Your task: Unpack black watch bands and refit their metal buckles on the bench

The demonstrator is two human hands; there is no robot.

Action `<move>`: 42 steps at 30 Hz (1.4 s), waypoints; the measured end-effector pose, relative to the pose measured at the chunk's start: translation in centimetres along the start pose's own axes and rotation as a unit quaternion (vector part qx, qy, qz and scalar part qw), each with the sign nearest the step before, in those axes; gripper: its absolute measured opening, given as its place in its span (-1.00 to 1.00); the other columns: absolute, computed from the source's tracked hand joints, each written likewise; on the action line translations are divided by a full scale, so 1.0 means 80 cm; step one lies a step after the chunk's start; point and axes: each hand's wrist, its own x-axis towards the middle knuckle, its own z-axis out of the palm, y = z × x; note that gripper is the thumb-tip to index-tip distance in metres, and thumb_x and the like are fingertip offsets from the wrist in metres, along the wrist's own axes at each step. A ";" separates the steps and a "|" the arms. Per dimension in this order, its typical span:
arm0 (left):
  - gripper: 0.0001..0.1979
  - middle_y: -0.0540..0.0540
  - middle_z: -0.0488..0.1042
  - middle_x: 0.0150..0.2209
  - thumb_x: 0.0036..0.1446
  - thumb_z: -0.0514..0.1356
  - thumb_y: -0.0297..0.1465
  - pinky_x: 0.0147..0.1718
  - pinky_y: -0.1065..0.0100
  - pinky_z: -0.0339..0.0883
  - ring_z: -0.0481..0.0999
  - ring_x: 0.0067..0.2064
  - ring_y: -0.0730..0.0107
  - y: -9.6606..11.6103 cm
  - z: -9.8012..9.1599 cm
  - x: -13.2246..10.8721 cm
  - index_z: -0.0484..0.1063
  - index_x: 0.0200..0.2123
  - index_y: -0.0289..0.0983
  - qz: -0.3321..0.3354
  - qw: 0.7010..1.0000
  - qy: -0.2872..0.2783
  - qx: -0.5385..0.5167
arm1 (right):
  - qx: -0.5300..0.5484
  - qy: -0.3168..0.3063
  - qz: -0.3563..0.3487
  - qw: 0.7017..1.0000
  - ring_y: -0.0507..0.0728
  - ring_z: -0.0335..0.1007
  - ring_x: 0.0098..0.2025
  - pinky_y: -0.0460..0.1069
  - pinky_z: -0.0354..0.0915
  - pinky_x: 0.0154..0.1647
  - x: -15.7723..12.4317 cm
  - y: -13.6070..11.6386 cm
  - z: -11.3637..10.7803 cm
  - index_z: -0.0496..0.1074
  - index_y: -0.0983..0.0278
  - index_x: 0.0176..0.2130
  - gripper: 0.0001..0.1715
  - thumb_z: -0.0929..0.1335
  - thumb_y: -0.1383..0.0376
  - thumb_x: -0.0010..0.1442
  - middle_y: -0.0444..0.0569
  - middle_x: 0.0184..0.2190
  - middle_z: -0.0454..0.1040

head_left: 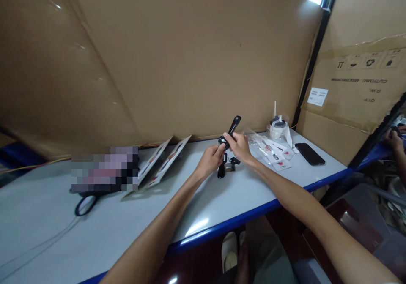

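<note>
Between my hands, above the table, is a glossy black tool [234, 124] with one long rounded arm pointing up and another pointing down. Its kind is not clear from here. My left hand [209, 160] pinches the middle of it from the left, thumb on top. From the right, my right hand [240, 147] grips the same middle part, its thumb close to the left one. My fingers hide most of the joint. Just below my right hand a small dark part [234, 161] shows; whether it belongs to the tool I cannot tell.
Two printed cards [169, 159] lean at the left, beside a blurred-out device with a black loop [86, 205]. Clear plastic packaging [258, 146], a white cup [278, 127] and a black phone [310, 154] lie right. Cardboard [190, 55] walls the back. Another person's hand [394, 138] shows far right.
</note>
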 end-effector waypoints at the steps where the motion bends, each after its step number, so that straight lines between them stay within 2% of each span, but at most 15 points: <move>1: -0.47 0.19 0.02 -0.68 0.17 0.21 0.10 -0.76 0.52 -0.16 0.01 -0.73 0.61 0.001 0.000 -0.001 0.14 -0.51 -0.18 -0.004 1.000 -0.002 -0.003 | 0.002 -0.001 0.001 1.000 0.04 0.26 -0.50 -0.10 0.16 -0.44 0.000 0.000 0.001 0.19 0.19 -0.57 -0.41 0.28 -0.07 0.35 -0.19 -0.66 0.25; 6: -0.53 0.22 0.00 -0.64 0.24 0.13 0.08 -0.73 0.53 -0.17 -0.07 -0.71 0.62 0.009 -0.004 -0.004 0.21 -0.41 -0.19 -0.044 0.995 -0.059 -0.063 | 0.033 -0.026 0.023 0.999 0.02 0.25 -0.53 -0.10 0.13 -0.49 0.003 0.000 0.000 0.24 0.19 -0.51 -0.43 0.25 -0.12 0.36 -0.21 -0.63 0.28; 8: -0.59 0.20 0.02 -0.63 0.32 0.05 0.01 -0.70 0.51 -0.14 -0.05 -0.70 0.59 0.009 -0.008 -0.001 0.21 -0.40 -0.19 -0.038 0.999 -0.023 -0.027 | 0.026 -0.005 0.025 0.999 0.01 0.24 -0.53 -0.11 0.12 -0.50 0.005 -0.002 -0.004 0.23 0.19 -0.48 -0.46 0.22 -0.09 0.39 -0.21 -0.60 0.29; 10: -0.64 0.13 0.13 -0.61 0.39 -0.02 -0.13 -0.64 0.47 -0.04 0.09 -0.67 0.53 0.007 -0.013 0.003 0.20 -0.41 -0.19 -0.004 0.995 0.060 0.079 | 0.017 0.012 0.035 0.999 0.00 0.22 -0.53 -0.12 0.10 -0.51 0.007 -0.004 -0.007 0.21 0.19 -0.49 -0.46 0.25 -0.06 0.39 -0.22 -0.60 0.28; 12: -0.70 -0.01 0.33 -0.54 0.40 -0.05 -0.28 -0.54 0.42 0.07 0.32 -0.56 0.42 0.005 -0.018 0.005 0.24 -0.40 -0.21 0.041 0.965 0.135 0.220 | 0.054 -0.033 0.084 0.994 -0.02 0.17 -0.59 -0.12 0.07 -0.56 0.008 -0.009 -0.009 0.22 0.20 -0.51 -0.44 0.28 -0.08 0.38 -0.23 -0.64 0.25; 14: -0.74 -0.14 0.48 -0.43 0.41 -0.07 -0.37 -0.45 0.37 0.12 0.49 -0.42 0.28 0.004 -0.021 0.003 0.31 -0.32 -0.24 0.067 0.921 0.161 0.347 | 0.137 -0.129 0.156 0.970 -0.03 0.12 -0.66 -0.12 0.01 -0.64 0.007 -0.015 -0.009 0.29 0.22 -0.48 -0.42 0.29 -0.13 0.36 -0.22 -0.66 0.28; 17: -0.74 -0.27 0.59 -0.32 0.45 -0.10 -0.37 -0.40 0.31 0.12 0.60 -0.31 0.12 0.008 -0.021 -0.005 0.36 -0.10 -0.29 0.050 0.865 0.138 0.480 | 0.243 -0.223 0.228 0.916 -0.05 0.09 -0.71 -0.13 -0.06 -0.71 0.003 -0.024 -0.007 0.38 0.26 -0.37 -0.43 0.32 -0.16 0.34 -0.20 -0.66 0.36; 23: -0.70 -0.34 0.65 -0.20 0.47 -0.11 -0.40 -0.35 0.30 0.18 0.66 -0.22 0.05 0.022 -0.009 -0.018 0.32 0.08 -0.34 0.013 0.820 0.089 0.566 | 0.361 -0.242 0.263 0.861 -0.10 0.06 -0.72 -0.16 -0.11 -0.72 -0.002 -0.032 -0.007 0.40 0.30 -0.37 -0.62 0.42 0.06 0.31 -0.25 -0.66 0.33; 26: -0.68 -0.35 0.65 -0.17 0.48 -0.12 -0.39 -0.32 0.29 0.21 0.67 -0.19 0.04 0.027 -0.007 -0.019 0.31 0.10 -0.34 0.009 0.820 0.087 0.566 | 0.376 -0.234 0.248 0.862 -0.10 0.08 -0.70 -0.16 -0.05 -0.69 -0.002 -0.029 -0.006 0.40 0.29 -0.38 -0.70 0.46 0.14 0.24 -0.27 -0.66 0.32; 28: -0.68 -0.36 0.65 -0.17 0.47 -0.12 -0.40 -0.31 0.29 0.22 0.67 -0.19 0.03 0.026 -0.008 -0.018 0.32 0.10 -0.34 0.010 0.823 0.088 0.561 | 0.346 -0.230 0.226 0.881 -0.07 0.11 -0.69 -0.14 0.00 -0.67 -0.002 -0.025 -0.002 0.39 0.27 -0.36 -0.72 0.44 0.13 0.23 -0.26 -0.63 0.34; 30: -0.67 -0.38 0.65 -0.19 0.46 -0.12 -0.40 -0.31 0.27 0.23 0.66 -0.21 0.01 0.023 -0.008 -0.017 0.35 0.09 -0.35 0.012 0.832 0.093 0.547 | 0.261 -0.199 0.178 0.928 -0.03 0.16 -0.69 -0.12 0.03 -0.65 -0.005 -0.020 0.002 0.36 0.23 -0.35 -0.76 0.39 0.14 0.26 -0.24 -0.62 0.37; 33: -0.65 -0.39 0.64 -0.22 0.47 -0.13 -0.37 -0.30 0.28 0.22 0.65 -0.21 0.04 0.013 -0.008 -0.010 0.41 0.02 -0.35 0.027 0.858 0.096 0.503 | 0.057 -0.078 0.025 0.995 0.04 0.30 -0.59 -0.09 0.15 -0.53 -0.010 -0.010 0.007 0.38 0.19 -0.27 -0.94 0.35 0.25 0.25 -0.24 -0.58 0.41; 35: -0.65 -0.37 0.64 -0.21 0.46 -0.11 -0.37 -0.29 0.29 0.22 0.64 -0.20 0.09 0.005 -0.008 -0.003 0.45 -0.08 -0.34 0.045 0.879 0.093 0.466 | -0.052 -0.032 -0.075 0.995 0.08 0.40 -0.48 -0.08 0.22 -0.40 -0.013 -0.004 0.008 0.44 0.17 -0.18 -0.89 0.34 0.31 0.24 -0.21 -0.52 0.47; 37: -0.67 -0.33 0.63 -0.23 0.44 -0.08 -0.39 -0.29 0.31 0.22 0.61 -0.21 0.15 -0.001 -0.009 0.005 0.46 -0.21 -0.32 0.060 0.897 0.097 0.427 | -0.109 -0.038 -0.132 0.985 0.10 0.47 -0.38 -0.06 0.27 -0.30 -0.015 0.001 0.008 0.50 0.16 -0.16 -0.83 0.32 0.34 0.27 -0.16 -0.43 0.56; 42: -0.65 -0.11 0.47 -0.50 0.39 -0.04 -0.36 -0.41 0.37 0.15 0.45 -0.43 0.32 -0.011 -0.012 0.017 0.32 -0.47 -0.24 0.056 0.940 0.116 0.316 | -0.158 -0.030 -0.143 0.977 0.14 0.56 -0.26 -0.02 0.35 -0.17 -0.010 0.009 0.006 0.61 0.17 -0.20 -0.70 0.29 0.40 0.30 -0.07 -0.23 0.67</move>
